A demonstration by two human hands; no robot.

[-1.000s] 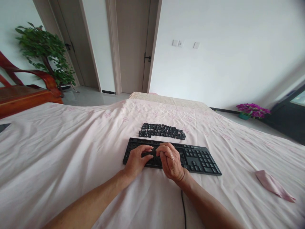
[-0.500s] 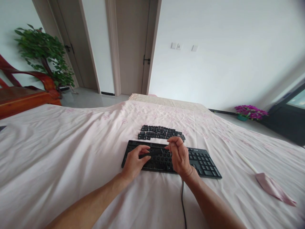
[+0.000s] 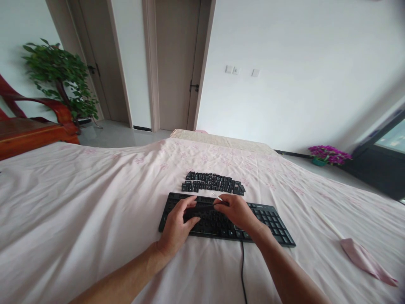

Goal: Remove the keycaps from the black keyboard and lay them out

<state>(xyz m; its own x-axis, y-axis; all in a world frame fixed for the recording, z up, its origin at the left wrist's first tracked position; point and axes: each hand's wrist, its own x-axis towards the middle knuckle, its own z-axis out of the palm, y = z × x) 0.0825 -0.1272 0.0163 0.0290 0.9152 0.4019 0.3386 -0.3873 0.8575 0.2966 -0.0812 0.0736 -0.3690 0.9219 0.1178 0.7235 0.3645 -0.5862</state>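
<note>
A black keyboard (image 3: 272,219) lies on the pink bedsheet (image 3: 79,202), its cable (image 3: 242,270) running towards me. Several of its keys are off; loose black keycaps (image 3: 213,182) sit in rows just beyond it. My left hand (image 3: 175,226) rests on the keyboard's left half, thumb and fingers closed on a long black keycap (image 3: 205,207) held just above the keys. My right hand (image 3: 240,212) is over the middle of the keyboard, pinching a thin white stick (image 3: 217,197) whose tip points at the far end of that keycap.
A folded pink cloth (image 3: 363,257) with a white rod (image 3: 325,219) lies on the sheet at the right. A red wooden chair (image 3: 31,126) and a green plant (image 3: 60,80) stand at the left, purple flowers (image 3: 329,153) on the floor at the right, doors (image 3: 174,63) beyond.
My right hand lifted off the keyboard and came back down over its middle, with the white stick now at the long keycap. My left hand kept hold of the keycap. The camera tilted down slightly.
</note>
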